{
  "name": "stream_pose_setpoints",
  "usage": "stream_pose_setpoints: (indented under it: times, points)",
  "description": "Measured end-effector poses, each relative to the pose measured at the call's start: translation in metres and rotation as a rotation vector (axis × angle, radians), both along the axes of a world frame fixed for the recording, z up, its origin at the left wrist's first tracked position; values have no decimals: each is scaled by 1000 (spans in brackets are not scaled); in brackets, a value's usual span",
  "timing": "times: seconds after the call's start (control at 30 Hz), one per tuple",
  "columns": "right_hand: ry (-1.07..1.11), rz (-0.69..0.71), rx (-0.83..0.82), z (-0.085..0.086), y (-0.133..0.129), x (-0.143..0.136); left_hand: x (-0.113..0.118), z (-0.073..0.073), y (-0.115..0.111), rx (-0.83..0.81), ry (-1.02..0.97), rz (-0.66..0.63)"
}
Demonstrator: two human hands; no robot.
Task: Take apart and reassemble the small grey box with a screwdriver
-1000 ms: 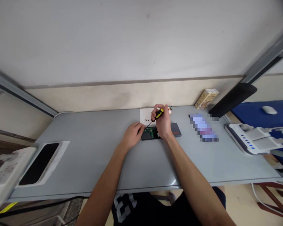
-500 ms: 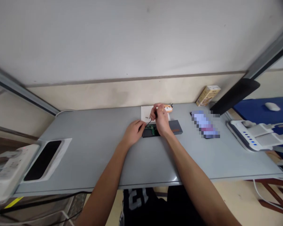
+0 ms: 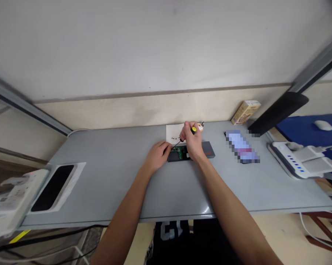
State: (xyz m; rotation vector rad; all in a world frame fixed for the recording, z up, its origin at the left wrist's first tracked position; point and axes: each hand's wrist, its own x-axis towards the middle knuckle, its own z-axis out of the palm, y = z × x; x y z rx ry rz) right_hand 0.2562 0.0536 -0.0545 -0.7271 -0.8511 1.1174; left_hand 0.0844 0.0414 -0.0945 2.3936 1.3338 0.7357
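An opened flat electronic device (image 3: 179,154) lies in the middle of the desk, its dark casing showing a green circuit board. My left hand (image 3: 157,156) grips its left end, thumb and fingers closed at the edge. In my right hand (image 3: 195,143) is a screwdriver (image 3: 193,130) with a yellow-ended handle. Its thin shaft slants down left to the board's upper left corner, close to my left fingertips; the tip itself is too small to make out. A dark grey cover (image 3: 209,149) sits at the right, partly behind my right wrist.
Behind the device lies white paper (image 3: 171,130) with several small dark screws on it. An orange cartoon-faced item (image 3: 200,126) is partly hidden. Phones lie right (image 3: 241,146) and left (image 3: 54,187). Power strips (image 3: 287,162) stand at both ends; a carton (image 3: 245,112) is at the back.
My right hand has turned and shifted slightly right, so the screwdriver's yellow handle end now shows. The shaft still points at the same corner. My left hand stays in place.
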Motion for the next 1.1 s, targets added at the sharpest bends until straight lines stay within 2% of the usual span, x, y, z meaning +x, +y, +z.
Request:
stream_pose_setpoints:
  times: [0.17,0.37,0.53,0.67,0.8,0.87,1.03,1.1]
  points:
    - [20,106,-18,6,0,4,1,3,-2,-9,-10,-7]
    - [113,123,-46,0,1,5,1,1,-1,6,-8,-3]
    - [21,41,15,0,-1,5,1,0,-1,8,-4,3]
    - [98,141,6,3,1,11,0,-2,0,8,-18,-4]
    - [142,151,-15,0,4,13,-1,-4,1,20,-23,0]
    - [126,122,-40,-2,4,11,-1,-4,1,19,-11,6]
    - [-90,-85,-22,-3,1,4,-1,-1,0,5,10,-8]
    - [-112,-73,3,-1,0,3,-1,1,-1,4,5,-11]
